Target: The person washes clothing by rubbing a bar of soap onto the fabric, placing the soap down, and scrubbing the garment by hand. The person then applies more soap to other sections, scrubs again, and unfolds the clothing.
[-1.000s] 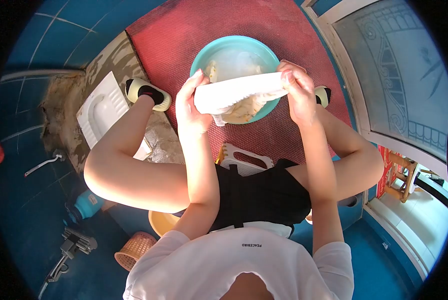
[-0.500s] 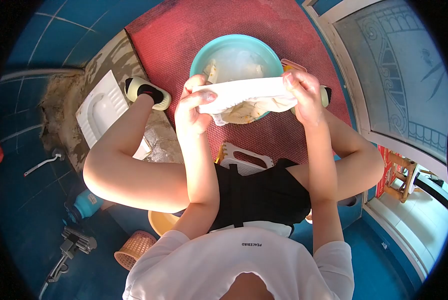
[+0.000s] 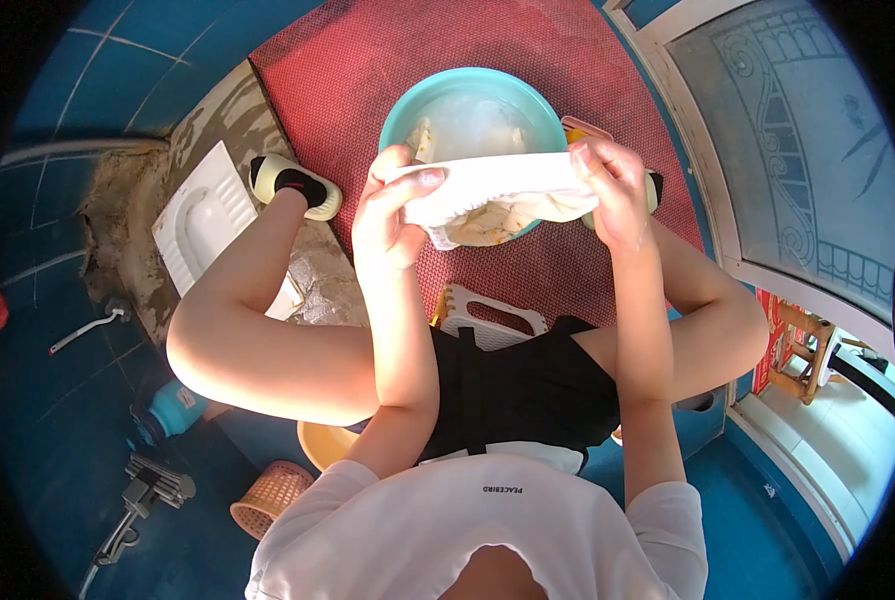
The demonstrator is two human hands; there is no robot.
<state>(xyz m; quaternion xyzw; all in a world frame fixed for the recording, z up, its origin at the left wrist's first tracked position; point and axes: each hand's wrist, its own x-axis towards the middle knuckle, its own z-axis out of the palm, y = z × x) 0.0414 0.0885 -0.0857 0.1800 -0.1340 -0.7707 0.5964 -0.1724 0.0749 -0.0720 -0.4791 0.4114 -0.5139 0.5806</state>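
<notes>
Between my two hands a white cloth garment (image 3: 503, 183) is stretched sideways, with a gathered, elastic-looking edge and a patterned part hanging below. My left hand (image 3: 390, 205) pinches its left end, the thumb lying on top. At the other end my right hand (image 3: 613, 190) is closed on the fabric. Directly under the garment stands a turquoise basin (image 3: 396, 118) of cloudy, soapy water. More pale cloth lies partly sunk in it, and the garment hides the basin's near side.
The basin rests on a red textured mat (image 3: 338, 100). A white plastic stool (image 3: 488, 318) shows between my legs. On the left are a squat toilet (image 3: 206, 220), a blue jug (image 3: 176, 408) and a pink basket (image 3: 271, 497). A framed glass door (image 3: 798, 130) is on the right.
My left thumb has shifted slightly inward along the garment's edge, and my right hand's grip has changed a little. The garment stays stretched over the basin.
</notes>
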